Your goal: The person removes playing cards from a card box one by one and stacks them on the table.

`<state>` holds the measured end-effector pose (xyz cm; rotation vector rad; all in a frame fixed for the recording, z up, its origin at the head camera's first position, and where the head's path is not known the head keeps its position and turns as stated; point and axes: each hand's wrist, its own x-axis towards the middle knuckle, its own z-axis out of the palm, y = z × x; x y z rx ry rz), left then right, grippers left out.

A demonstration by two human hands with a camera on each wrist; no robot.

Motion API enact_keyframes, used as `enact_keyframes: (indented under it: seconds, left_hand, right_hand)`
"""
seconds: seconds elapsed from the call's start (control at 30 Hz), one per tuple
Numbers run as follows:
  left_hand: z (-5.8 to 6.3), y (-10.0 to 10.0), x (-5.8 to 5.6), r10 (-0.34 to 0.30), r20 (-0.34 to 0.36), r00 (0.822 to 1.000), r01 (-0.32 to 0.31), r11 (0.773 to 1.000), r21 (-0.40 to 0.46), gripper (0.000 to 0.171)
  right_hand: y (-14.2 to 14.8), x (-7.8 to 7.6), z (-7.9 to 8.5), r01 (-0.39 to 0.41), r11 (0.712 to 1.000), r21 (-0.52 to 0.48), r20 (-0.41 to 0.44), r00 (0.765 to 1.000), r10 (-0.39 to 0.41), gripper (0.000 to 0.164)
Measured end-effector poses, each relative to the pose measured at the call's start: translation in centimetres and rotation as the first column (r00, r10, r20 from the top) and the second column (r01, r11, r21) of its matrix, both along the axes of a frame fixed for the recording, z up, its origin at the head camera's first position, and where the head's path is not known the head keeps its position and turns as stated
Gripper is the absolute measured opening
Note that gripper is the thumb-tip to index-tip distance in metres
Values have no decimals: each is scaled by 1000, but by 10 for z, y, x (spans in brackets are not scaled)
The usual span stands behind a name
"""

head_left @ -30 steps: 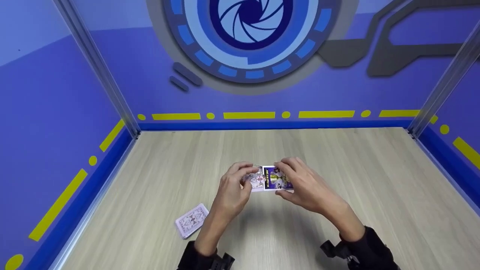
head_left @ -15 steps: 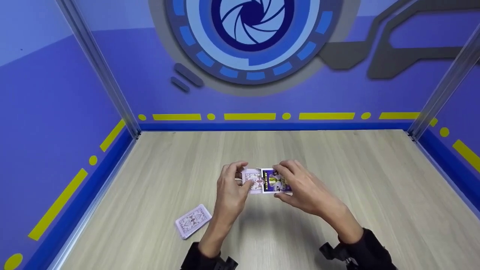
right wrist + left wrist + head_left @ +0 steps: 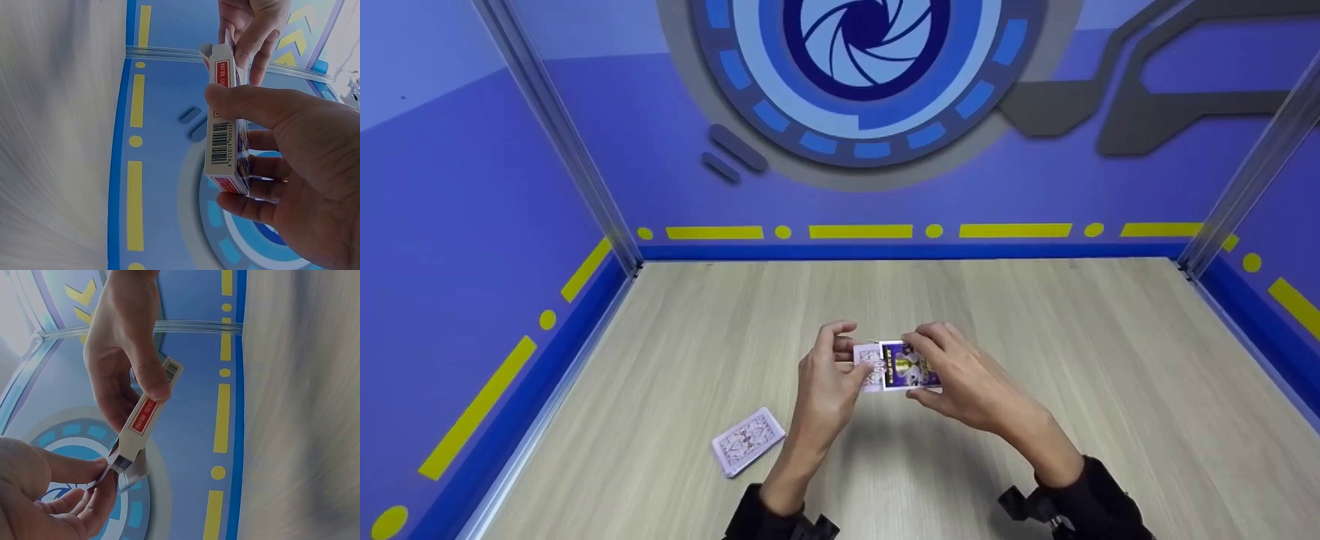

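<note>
My right hand (image 3: 979,375) grips a small playing card box (image 3: 906,366) with a purple and gold front, thumb along its narrow side and fingers on the other. A barcode and a red label show on that side in the right wrist view. From the box's left end sticks a bunch of playing cards (image 3: 869,355) with patterned pale backs. My left hand (image 3: 823,386) pinches these cards between thumb and fingers; its index finger is raised in the head view. An end flap (image 3: 135,472) of the box hangs open. The cards' inner part is hidden in the box.
A second stack of playing cards (image 3: 748,441) lies face down on the wooden table (image 3: 720,330), left of my left forearm. Blue printed walls (image 3: 840,202) stand behind and to both sides.
The left index finger has lifted off the cards. The cards showed longer outside the box half a second ago; now a shorter part sticks out, and the left hand has shifted slightly right.
</note>
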<state>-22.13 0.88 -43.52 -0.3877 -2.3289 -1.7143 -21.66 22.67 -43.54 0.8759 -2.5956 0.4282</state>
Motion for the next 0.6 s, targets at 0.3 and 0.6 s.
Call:
enact_keyframes:
  seconds: [0.3, 0.6]
  left_hand:
    - [-6, 3, -2, -22, 9, 1000, 23, 996, -85, 38]
    - [-1, -4, -3, -9, -15, 1000, 7, 992, -125, 30]
  right_hand:
    - [0, -1, -3, -13, 1000, 4, 45, 999, 12, 68]
    - [4, -3, -4, 0, 1000, 3, 116, 993, -1, 67]
